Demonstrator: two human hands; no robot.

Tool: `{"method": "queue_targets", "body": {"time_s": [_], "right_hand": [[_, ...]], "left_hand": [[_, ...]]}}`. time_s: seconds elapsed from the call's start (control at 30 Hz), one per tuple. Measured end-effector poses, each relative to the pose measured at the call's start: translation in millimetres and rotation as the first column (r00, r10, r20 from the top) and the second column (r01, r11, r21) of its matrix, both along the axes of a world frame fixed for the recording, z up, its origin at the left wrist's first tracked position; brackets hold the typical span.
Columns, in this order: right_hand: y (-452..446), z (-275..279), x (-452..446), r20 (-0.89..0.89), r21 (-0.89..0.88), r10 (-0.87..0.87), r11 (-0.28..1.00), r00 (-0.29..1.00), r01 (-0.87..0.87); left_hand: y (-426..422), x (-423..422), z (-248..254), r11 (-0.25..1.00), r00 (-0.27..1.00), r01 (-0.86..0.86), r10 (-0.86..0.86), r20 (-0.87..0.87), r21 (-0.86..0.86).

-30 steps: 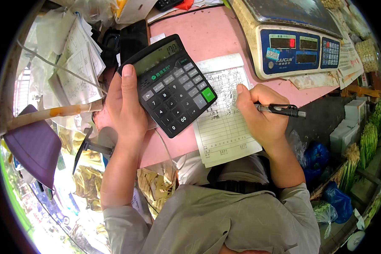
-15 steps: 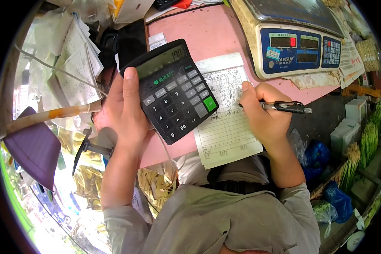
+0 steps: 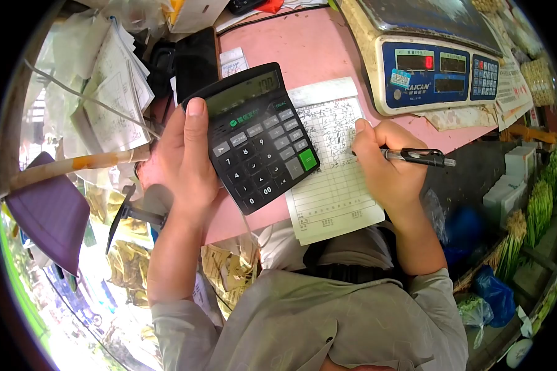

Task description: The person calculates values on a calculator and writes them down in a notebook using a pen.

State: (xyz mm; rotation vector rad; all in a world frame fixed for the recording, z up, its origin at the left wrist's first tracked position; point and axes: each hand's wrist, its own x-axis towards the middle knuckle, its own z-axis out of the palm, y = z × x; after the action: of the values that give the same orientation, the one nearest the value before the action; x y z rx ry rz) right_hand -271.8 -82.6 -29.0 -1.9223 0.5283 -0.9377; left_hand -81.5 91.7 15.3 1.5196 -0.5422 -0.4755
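Note:
My left hand grips a black calculator by its left side, thumb on the front edge and the other fingers hidden behind. Its display shows digits, and a green key sits at the lower right. The calculator is tilted and covers the left part of a receipt pad with handwritten rows of figures. My right hand is closed around a black pen, resting on the pad's right side. The pen's tip is mostly hidden by my fingers.
A weighing scale with a lit red digit stands at the right of the pink table. Stacked papers lie at the left, near a purple lampshade-like object. Green vegetables and blue bags are at the right.
The calculator has shifted slightly to the right and turned a little more upright in my left hand. My right hand with the pen has hardly moved.

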Motion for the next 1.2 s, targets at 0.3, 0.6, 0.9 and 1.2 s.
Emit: {"method": "queue_targets", "body": {"time_s": [0.3, 0.6, 0.9, 1.2], "right_hand": [[3, 6, -1, -0.025, -0.142, -0.065, 0.988, 0.998, 0.061], [50, 39, 0, -0.048, -0.334, 0.468, 0.825, 0.882, -0.456], [57, 26, 13, -0.301, -0.413, 0.329, 0.801, 0.895, -0.434], [52, 21, 12, -0.238, -0.328, 0.178, 0.911, 0.955, -0.252]], "left_hand": [[10, 11, -16, 0.999, 0.984, -0.035, 0.03, 0.173, 0.025], [7, 9, -25, 0.992, 0.988, 0.027, -0.007, 0.153, -0.125], [11, 13, -30, 0.992, 0.98, 0.058, -0.035, 0.195, -0.112], [12, 18, -34, 0.997, 0.98, 0.041, -0.028, 0.197, -0.06]]}}
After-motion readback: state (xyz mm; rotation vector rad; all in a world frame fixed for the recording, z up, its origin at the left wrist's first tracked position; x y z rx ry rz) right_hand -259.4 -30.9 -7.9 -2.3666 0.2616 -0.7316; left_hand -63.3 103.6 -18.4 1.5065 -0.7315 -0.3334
